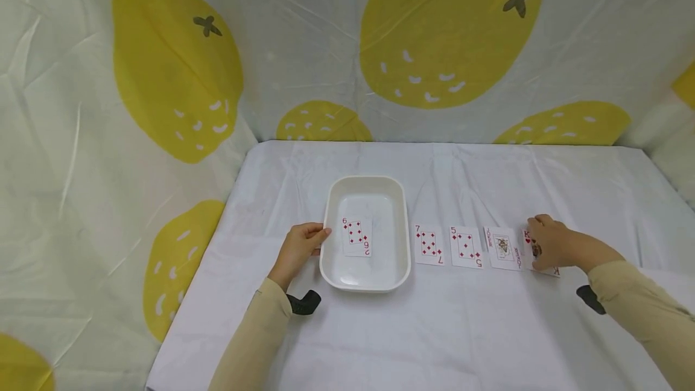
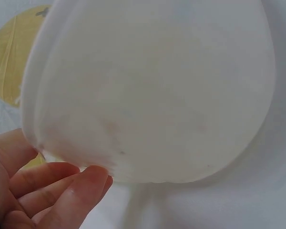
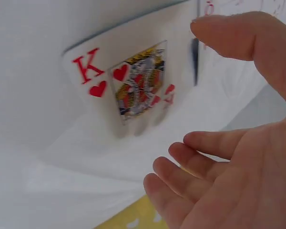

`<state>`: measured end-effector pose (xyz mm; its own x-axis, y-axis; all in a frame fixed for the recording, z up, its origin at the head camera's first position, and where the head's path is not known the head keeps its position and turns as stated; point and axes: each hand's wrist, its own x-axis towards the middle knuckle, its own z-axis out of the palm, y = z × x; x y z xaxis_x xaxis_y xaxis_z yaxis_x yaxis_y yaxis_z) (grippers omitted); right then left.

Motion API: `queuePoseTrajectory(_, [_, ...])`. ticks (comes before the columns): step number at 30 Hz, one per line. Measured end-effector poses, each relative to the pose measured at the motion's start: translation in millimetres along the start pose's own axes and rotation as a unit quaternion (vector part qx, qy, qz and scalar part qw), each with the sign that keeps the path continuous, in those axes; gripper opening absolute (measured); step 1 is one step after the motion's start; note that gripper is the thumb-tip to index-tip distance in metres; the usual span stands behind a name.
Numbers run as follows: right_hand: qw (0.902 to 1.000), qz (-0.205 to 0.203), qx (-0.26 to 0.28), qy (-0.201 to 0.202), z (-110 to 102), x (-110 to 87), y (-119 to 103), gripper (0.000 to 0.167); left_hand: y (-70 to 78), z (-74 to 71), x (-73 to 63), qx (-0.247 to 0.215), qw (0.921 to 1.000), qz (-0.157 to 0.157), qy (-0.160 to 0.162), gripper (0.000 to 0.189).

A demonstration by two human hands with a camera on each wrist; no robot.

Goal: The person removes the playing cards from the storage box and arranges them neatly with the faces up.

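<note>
My left hand (image 1: 297, 252) grips the left rim of a white rectangular tray (image 1: 384, 273), thumb and fingers at its edge. Inside the tray lies a six of diamonds (image 1: 356, 241), face up. At the right end of a row of cards, my right hand (image 1: 561, 247) hovers over a king of hearts (image 3: 142, 86). The right wrist view shows its thumb (image 3: 238, 33) and fingers spread apart around that card, with a gap to its surface. In the head view the hand covers much of the king.
Between the tray and the king, a seven of diamonds (image 1: 429, 246), a five of diamonds (image 1: 466, 247) and a joker (image 1: 502, 249) lie face up in a row. A white cloth (image 1: 434, 336) covers the table. Lemon-print curtains (image 1: 304, 47) hang behind and to the sides.
</note>
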<state>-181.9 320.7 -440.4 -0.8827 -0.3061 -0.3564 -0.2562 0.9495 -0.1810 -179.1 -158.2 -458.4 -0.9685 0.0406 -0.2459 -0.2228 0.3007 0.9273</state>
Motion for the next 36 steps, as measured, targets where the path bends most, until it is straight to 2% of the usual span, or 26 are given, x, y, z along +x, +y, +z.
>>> queuePoseTrajectory(7, [0.9988,-0.036,-0.004,0.034,-29.4,9.7,-30.8,0.084,-0.3,0.0,0.6,0.003,1.0,0.0,0.0,0.03])
queuePoseTrajectory(15, [0.9915,-0.097,-0.028,0.082,-51.0,27.7,-82.8,0.072,-2.1,1.6,2.0,0.003,1.0,-0.003,-0.002,0.03])
queuePoseTrajectory(24, [0.9767,-0.173,-0.041,0.12,-62.1,62.8,-146.4,0.065,-2.1,1.1,2.5,-0.001,1.0,-0.005,0.001,0.03])
queuePoseTrajectory(31, [0.9685,-0.214,-0.027,0.124,-65.7,84.4,-202.1,0.063,-2.0,0.6,2.1,-0.003,1.0,-0.004,-0.004,0.03])
queuePoseTrajectory(36, [0.9643,-0.238,-0.031,0.112,-58.4,98.5,-233.1,0.065,-1.7,0.1,1.9,-0.007,0.9999,0.006,-0.008,0.031])
